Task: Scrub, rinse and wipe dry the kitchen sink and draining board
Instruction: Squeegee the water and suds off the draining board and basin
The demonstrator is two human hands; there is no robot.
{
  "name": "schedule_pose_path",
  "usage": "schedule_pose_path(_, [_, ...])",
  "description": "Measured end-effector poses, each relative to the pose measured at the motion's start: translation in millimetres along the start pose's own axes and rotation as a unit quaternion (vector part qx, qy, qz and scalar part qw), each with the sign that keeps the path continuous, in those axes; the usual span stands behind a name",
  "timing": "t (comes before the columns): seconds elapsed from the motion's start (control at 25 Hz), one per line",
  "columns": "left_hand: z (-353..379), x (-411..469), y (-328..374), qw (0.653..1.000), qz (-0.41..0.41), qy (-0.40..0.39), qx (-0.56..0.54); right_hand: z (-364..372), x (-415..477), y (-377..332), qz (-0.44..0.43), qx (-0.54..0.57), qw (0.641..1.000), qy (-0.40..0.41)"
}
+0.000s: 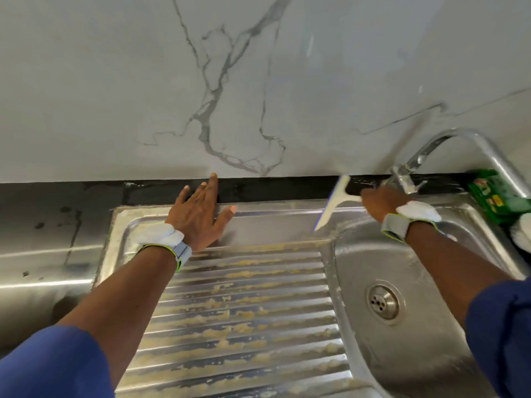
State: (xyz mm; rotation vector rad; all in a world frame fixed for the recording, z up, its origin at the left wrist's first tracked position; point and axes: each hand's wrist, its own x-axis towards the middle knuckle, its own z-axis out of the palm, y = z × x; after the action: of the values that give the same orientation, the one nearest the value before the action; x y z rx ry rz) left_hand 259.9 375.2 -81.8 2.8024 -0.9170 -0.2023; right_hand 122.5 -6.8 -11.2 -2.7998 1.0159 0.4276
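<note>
Squeegee [333, 203] blade front-to-back, handle rightward; right hand [383, 201] apparently gripping

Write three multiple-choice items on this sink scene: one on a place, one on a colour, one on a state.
1. Where does the left hand rest?
A) in the basin
B) on the draining board
C) on the tap

2. What colour is the squeegee?
A) white
B) red
C) black

3. How do the draining board's grooves look?
A) wiped dry
B) covered by a cloth
C) streaked with beige scum

Answers: B, the hand lies spread on the board's flat upper part; A, the blade and handle held by the right hand are white; C, scum lines the grooves.
</note>
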Motion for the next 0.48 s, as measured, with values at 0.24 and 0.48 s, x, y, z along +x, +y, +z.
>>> schedule_pose_path(0.24, [0.3, 27.7, 52.4, 0.998, -0.017, -0.057, -0.035, 1.4, -13.9, 33.4, 0.130, 0.169, 0.975, 0.057])
schedule_pose_path(0.48, [-0.9, 30.5, 46.6, 0.995, -0.023, -0.089, -0.032, 13.6, 14.0, -5.6, 0.076, 0.206, 0.974, 0.057])
